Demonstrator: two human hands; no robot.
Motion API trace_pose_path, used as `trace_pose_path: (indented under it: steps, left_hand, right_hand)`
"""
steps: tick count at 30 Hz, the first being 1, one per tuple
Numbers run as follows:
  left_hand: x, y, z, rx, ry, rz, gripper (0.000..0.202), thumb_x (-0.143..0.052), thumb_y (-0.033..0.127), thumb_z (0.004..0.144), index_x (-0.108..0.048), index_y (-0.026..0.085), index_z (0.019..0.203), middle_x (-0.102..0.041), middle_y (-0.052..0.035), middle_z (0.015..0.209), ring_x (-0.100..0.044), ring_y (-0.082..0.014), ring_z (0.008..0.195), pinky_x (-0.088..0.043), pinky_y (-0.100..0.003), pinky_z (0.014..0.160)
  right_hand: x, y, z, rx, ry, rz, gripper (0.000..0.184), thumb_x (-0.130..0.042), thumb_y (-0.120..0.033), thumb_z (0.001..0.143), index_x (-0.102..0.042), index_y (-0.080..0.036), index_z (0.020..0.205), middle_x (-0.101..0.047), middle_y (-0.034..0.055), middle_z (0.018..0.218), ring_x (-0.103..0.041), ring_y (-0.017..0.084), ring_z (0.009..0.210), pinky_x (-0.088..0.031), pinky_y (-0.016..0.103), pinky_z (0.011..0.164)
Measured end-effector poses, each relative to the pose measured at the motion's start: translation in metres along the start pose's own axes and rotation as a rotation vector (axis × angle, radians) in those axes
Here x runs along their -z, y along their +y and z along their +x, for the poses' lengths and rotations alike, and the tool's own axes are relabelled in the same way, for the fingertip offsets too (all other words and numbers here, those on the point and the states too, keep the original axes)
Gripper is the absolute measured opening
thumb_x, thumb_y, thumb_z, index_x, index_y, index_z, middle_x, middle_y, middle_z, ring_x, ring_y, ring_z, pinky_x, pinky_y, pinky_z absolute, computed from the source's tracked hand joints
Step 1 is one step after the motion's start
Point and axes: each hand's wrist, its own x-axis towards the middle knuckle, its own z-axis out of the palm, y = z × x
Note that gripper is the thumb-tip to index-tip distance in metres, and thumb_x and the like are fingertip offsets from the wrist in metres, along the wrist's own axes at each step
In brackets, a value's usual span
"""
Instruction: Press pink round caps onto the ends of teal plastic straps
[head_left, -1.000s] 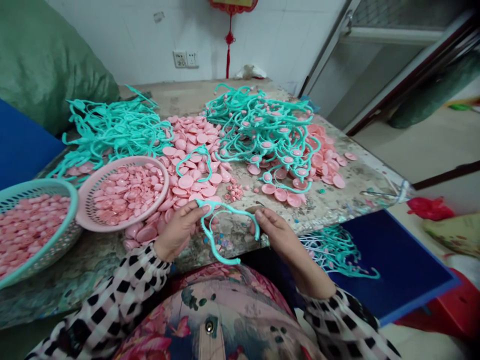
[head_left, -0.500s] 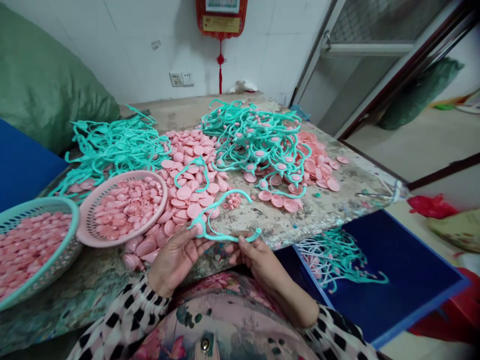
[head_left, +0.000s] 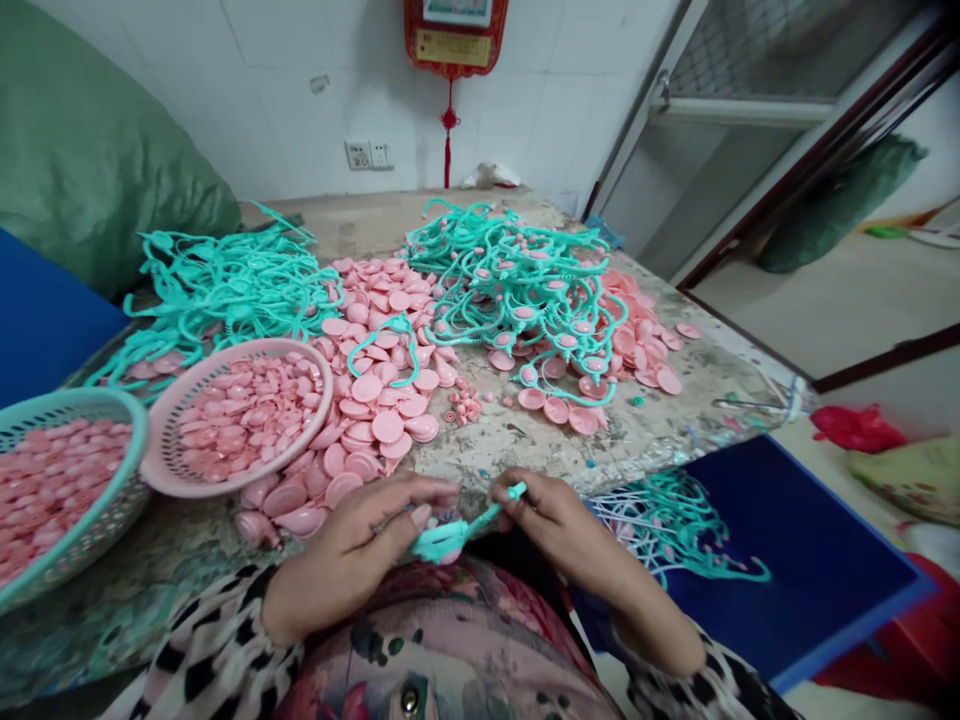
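"Just off the near edge of the table [head_left: 495, 445], above the person's lap, a teal piece [head_left: 441, 541] is stretched between two bare hands. Its wide part sits on the left, with a little pink showing low on it; a thin part leads off rightward."

"Which way does its long axis run?"

"Side to side, loosely along the table's near edge, climbing in view from the left hand [head_left: 352, 552] to the right hand [head_left: 553, 518]."

"Which hand is nearer?"

"Each is at one end. The right pinches the thin part between thumb and fingers, a short stub poking out beyond. From that pinch, the wide part lies leftward and lower in view, toward the lap. The left is right beside the wide part, fingers stretched out, a gap between them and the thumb. I cannot tell whether fingers hidden underneath grip it."

"What surrounds them?"

"Pink discs [head_left: 386, 425] lie on the table just past the left hand. A pink basket [head_left: 166, 450] and a teal basket [head_left: 131, 495] of small pink parts stand toward the near left corner. Nearer the far edge are two heaps: plain teal strips [head_left: 225, 280] on the left, and teal pieces with pink ovals [head_left: 517, 290] to their right."
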Motion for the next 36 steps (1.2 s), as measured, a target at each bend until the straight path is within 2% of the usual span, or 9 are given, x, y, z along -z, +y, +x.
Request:
trace_pose_path:
  steps: [4, 7, 9, 14, 18, 24, 30, 33, 36]
  left_hand:
    - [-0.002, 0.001, 0.001, -0.031, -0.128, 0.06, 0.027, -0.055, 0.03, 0.087, -0.07, 0.029, 0.11, -0.07, -0.0032, 0.105, -0.062, -0.0233, 0.095, -0.044, -0.026, 0.084]
    - [-0.004, -0.007, 0.004, -0.024, -0.096, 0.066, 0.024, -0.05, 0.032, 0.09, -0.072, 0.024, 0.096, -0.07, -0.003, 0.086, -0.062, -0.0189, 0.079, -0.044, -0.024, 0.072]
    - [-0.005, -0.013, 0.007, 0.014, -0.03, 0.0, 0.026, -0.047, 0.034, 0.092, -0.07, 0.021, 0.095, -0.067, -0.0021, 0.079, -0.06, -0.017, 0.076, -0.044, -0.024, 0.071]
    - [-0.008, -0.024, 0.01, 0.099, -0.001, -0.218, 0.031, -0.044, 0.037, 0.094, -0.062, 0.018, 0.11, -0.06, -0.0003, 0.073, -0.059, -0.0153, 0.075, -0.045, -0.026, 0.075]
    - [-0.011, -0.023, 0.009, 0.134, 0.013, -0.242, 0.035, -0.044, 0.039, 0.094, -0.06, 0.019, 0.117, -0.06, -0.0002, 0.074, -0.058, -0.015, 0.075, -0.045, -0.027, 0.077]
    - [-0.012, -0.022, 0.008, 0.14, 0.008, -0.283, 0.035, -0.046, 0.04, 0.093, -0.061, 0.017, 0.115, -0.06, -0.0007, 0.071, -0.059, -0.0159, 0.074, -0.046, -0.028, 0.075]
    - [-0.012, -0.021, 0.011, 0.135, 0.009, -0.303, 0.033, -0.047, 0.038, 0.093, -0.063, 0.017, 0.112, -0.06, -0.0002, 0.07, -0.058, -0.0141, 0.072, -0.045, -0.026, 0.072]
    - [-0.015, -0.021, 0.014, 0.109, -0.004, -0.379, 0.032, -0.047, 0.038, 0.093, -0.064, 0.017, 0.11, -0.06, 0.0002, 0.069, -0.058, -0.0137, 0.07, -0.045, -0.026, 0.072]
    - [-0.019, -0.02, 0.016, 0.107, -0.01, -0.436, 0.032, -0.047, 0.038, 0.093, -0.064, 0.017, 0.11, -0.058, 0.0011, 0.066, -0.057, -0.0136, 0.07, -0.045, -0.026, 0.072]
  right_hand:
    - [0.008, 0.004, -0.003, -0.032, -0.023, -0.002, 0.033, -0.04, -0.036, 0.096, -0.055, -0.02, 0.071, -0.063, 0.0001, 0.063, -0.059, 0.014, 0.062, -0.043, 0.027, 0.064]
    - [0.021, 0.009, -0.004, 0.022, -0.206, 0.09, 0.017, -0.052, -0.035, 0.091, -0.061, -0.021, 0.091, -0.068, 0.0002, 0.077, -0.062, 0.015, 0.073, -0.046, 0.026, 0.068]
    - [0.03, 0.016, 0.001, 0.046, -0.262, 0.135, 0.024, -0.055, -0.034, 0.088, -0.058, -0.021, 0.108, -0.069, 0.0013, 0.089, -0.063, 0.016, 0.08, -0.047, 0.026, 0.071]
    - [0.041, 0.035, 0.041, 0.01, 0.314, -0.478, 0.025, -0.043, -0.022, 0.092, -0.061, -0.016, 0.109, -0.067, 0.0104, 0.101, -0.059, 0.023, 0.09, -0.043, 0.035, 0.081]
    - [0.037, 0.043, 0.076, 0.056, 0.235, -0.983, 0.029, -0.045, -0.011, 0.088, -0.063, -0.014, 0.11, -0.064, 0.0143, 0.103, -0.053, 0.027, 0.094, -0.039, 0.036, 0.08]
    - [0.034, 0.05, 0.101, 0.092, 0.139, -0.989, 0.024, -0.045, -0.005, 0.085, -0.067, -0.01, 0.091, -0.065, 0.0164, 0.093, -0.052, 0.027, 0.09, -0.036, 0.036, 0.076]
    - [0.045, 0.047, 0.094, 0.134, 0.214, -0.792, 0.024, -0.043, -0.012, 0.09, -0.063, -0.013, 0.103, -0.063, 0.0125, 0.096, -0.054, 0.023, 0.091, -0.039, 0.032, 0.077]
    - [0.036, 0.036, 0.084, 0.149, 0.293, -0.17, 0.022, -0.043, -0.027, 0.093, -0.059, -0.016, 0.105, -0.06, 0.0064, 0.09, -0.056, 0.017, 0.079, -0.042, 0.028, 0.071]
    - [0.01, 0.022, 0.078, 0.092, 0.123, 0.514, 0.025, -0.05, -0.042, 0.09, -0.058, -0.019, 0.091, -0.052, -0.0026, 0.066, -0.049, 0.011, 0.059, -0.038, 0.024, 0.058]
